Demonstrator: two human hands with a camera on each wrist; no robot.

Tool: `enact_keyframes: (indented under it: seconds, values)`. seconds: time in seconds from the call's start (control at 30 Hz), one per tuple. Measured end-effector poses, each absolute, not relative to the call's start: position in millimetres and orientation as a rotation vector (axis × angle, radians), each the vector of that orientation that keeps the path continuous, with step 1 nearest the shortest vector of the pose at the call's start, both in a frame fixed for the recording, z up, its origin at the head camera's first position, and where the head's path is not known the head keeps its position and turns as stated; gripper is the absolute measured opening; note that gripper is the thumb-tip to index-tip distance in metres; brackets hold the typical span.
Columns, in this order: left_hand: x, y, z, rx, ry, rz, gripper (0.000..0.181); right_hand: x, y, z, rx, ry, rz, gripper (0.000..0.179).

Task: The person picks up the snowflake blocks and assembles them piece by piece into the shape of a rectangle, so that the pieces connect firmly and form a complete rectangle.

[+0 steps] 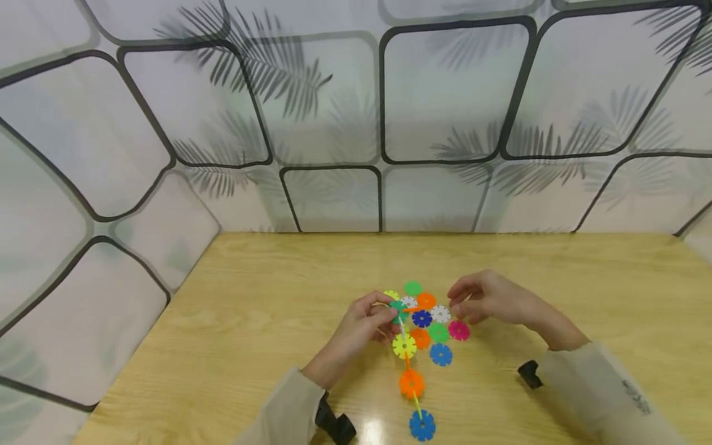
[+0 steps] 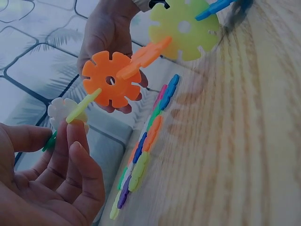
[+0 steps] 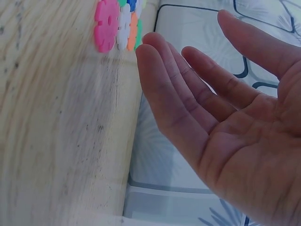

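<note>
My left hand pinches the upper end of a chain of slotted plastic discs, at a green disc. From there the chain runs toward me through a yellow disc, an orange disc and a blue disc, joined by discs set edge-on. In the left wrist view, the fingers touch a yellow disc beside a white disc. Holding nothing, my right hand hovers with extended fingers just right of the loose discs, nearest a pink disc and a white disc.
Loose discs lie flat in a cluster on the wooden table, among them a blue disc, a dark blue disc and a light green disc. A patterned curtain stands along the table's back and left edges.
</note>
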State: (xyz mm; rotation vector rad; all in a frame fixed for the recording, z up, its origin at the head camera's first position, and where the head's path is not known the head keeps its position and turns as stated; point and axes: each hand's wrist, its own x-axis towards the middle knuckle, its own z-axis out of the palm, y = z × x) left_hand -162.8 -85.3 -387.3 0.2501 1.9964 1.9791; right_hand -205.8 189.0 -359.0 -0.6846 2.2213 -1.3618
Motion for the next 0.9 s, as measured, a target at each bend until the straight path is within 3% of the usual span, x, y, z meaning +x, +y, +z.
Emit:
enact_keyframes:
  seconds: [0.9]
  values:
    - [-162.0,-85.7,-388.7,0.285,1.990,1.979,0.015,-203.9,186.7,-359.9,-0.617,2.227,-1.349,0.031]
